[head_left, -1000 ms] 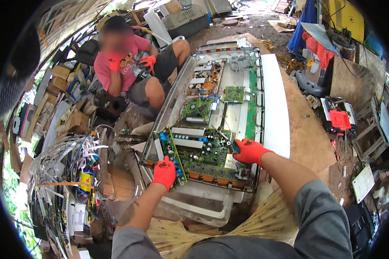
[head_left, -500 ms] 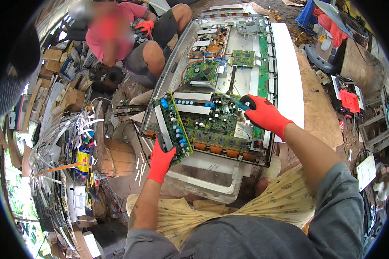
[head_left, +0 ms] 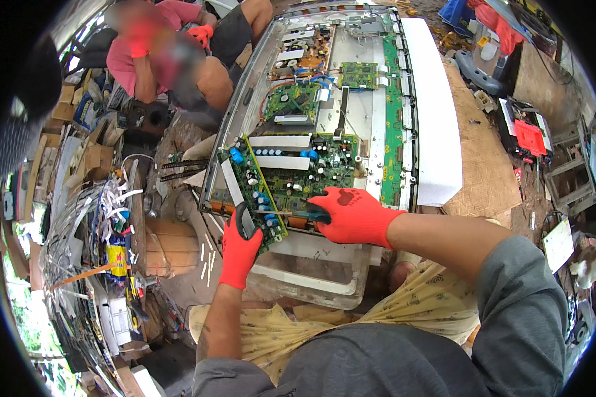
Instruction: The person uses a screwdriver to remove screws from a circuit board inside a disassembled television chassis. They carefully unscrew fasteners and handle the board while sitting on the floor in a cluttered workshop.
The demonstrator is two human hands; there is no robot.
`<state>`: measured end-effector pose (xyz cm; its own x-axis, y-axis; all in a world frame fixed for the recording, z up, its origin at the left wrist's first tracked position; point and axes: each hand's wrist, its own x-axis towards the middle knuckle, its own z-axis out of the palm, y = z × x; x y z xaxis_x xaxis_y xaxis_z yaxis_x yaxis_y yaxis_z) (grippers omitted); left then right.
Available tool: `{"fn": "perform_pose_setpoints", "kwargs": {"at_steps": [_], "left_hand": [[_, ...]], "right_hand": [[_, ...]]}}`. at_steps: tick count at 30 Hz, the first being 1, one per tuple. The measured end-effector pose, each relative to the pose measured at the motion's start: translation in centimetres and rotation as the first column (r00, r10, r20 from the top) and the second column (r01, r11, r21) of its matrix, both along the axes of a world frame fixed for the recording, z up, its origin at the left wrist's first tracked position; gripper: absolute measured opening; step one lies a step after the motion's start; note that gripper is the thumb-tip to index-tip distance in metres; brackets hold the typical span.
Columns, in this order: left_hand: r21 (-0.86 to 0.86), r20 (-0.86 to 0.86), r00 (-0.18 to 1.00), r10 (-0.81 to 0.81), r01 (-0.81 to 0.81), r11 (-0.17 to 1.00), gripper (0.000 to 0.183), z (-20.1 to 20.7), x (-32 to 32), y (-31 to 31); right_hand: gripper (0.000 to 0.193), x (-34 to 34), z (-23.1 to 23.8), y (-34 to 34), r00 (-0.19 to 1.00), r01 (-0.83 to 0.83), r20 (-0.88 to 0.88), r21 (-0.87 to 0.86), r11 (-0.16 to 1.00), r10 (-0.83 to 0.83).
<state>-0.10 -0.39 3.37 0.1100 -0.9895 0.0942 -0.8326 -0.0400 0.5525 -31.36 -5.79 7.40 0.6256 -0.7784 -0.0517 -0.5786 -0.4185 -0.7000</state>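
Note:
My left hand, in a red glove, is closed on the near end of a long green circuit board with blue capacitors and a pale metal strip. The board lies tilted along the left side of an opened flat-panel display. My gloved right hand grips a screwdriver. Its shaft points left across the lower part of the board, toward my left hand. Under and beside these, a larger circuit board remains in the panel; its near edge is partly covered by my right hand.
Across the panel at upper left sits a co-worker in red gloves. A white sheet lies along the panel's right side. Cables and strips heap up at left. A grey plastic frame lies before my knees.
My right hand has swung left and nearer with the screwdriver, from the panel's right part to the board by my left hand. The co-worker has raised a gloved hand.

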Motion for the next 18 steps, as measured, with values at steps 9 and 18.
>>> {"fn": "perform_pose_setpoints", "kwargs": {"at_steps": [9,18], "left_hand": [[0.067,-0.581,0.812,0.046,-0.008,0.998,0.055,0.1,0.7,-0.1],[-0.101,-0.362,0.932,-0.035,-0.002,0.995,0.042,1.0,-2.4,2.2]], "right_hand": [[0.036,0.3,1.0,-0.6,0.989,-0.083,-0.128,-0.106,0.991,0.07],[0.04,-1.6,3.1,3.4,0.987,-0.075,-0.142,-0.001,0.997,0.074]]}}
